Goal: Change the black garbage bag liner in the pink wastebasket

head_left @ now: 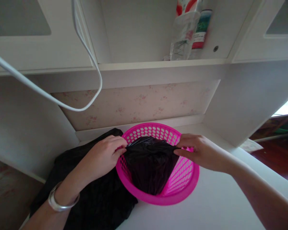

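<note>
A pink perforated plastic basket point(158, 200) stands on a white surface in the middle of the view. Inside its mouth hangs a black plastic bag point(151, 166), its upper edge stretched between my two hands. My left hand point(108, 153) pinches the bag's left end over the basket's left rim. At the right rim, my right hand point(196, 150) pinches the other end between thumb and fingers. Black material point(100, 204) lies bunched beside the basket, under my left forearm, which wears a silver bangle point(60, 201).
Above is an open white cabinet shelf point(158, 65) with a clear plastic bottle point(182, 38) and a green-and-red container point(201, 30). A white cable point(81, 109) loops down at the left. White side panels flank the floral wall point(139, 102).
</note>
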The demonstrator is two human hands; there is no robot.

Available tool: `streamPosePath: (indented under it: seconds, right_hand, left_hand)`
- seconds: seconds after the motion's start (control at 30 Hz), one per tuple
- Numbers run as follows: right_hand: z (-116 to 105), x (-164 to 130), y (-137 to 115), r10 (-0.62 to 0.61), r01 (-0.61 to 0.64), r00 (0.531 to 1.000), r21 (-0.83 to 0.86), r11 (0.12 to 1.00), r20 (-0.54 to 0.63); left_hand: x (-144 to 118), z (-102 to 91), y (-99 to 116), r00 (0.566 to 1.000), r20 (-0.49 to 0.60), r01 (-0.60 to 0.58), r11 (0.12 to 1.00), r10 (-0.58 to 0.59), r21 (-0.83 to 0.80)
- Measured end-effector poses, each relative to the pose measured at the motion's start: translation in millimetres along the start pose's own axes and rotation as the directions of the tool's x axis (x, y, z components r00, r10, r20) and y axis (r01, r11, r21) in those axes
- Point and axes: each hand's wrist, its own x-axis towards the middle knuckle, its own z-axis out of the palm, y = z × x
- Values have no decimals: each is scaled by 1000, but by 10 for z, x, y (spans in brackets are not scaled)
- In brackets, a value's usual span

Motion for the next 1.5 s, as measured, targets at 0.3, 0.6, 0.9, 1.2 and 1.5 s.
streamPosePath:
  seconds: [0.3,0.6,0.9,1.2,1.5]
  right_hand:
    - [239,160,-306,-143,143,989,2,990,-30]
    - [43,-148,36,99,-55,960,169,984,-260]
    - [6,-320,122,231,19,912,597,802,-339]
    - [-12,-267,122,323,-64,824,491,869,-464]
    - [-140,-378,374,413,28,774,676,736,-481]
  left_hand:
    - [131,227,287,990,-43,-133,991,133,7]
    - [13,104,-339,953,-168,214,952,-253,-219]
    - [-112,44,-60,824,-484,183,947,-294,-265]
    - [-151,80,-82,951,-285,148,987,-123,68]
    - [-408,-423,-308,833,-446,465,852,-329,240]
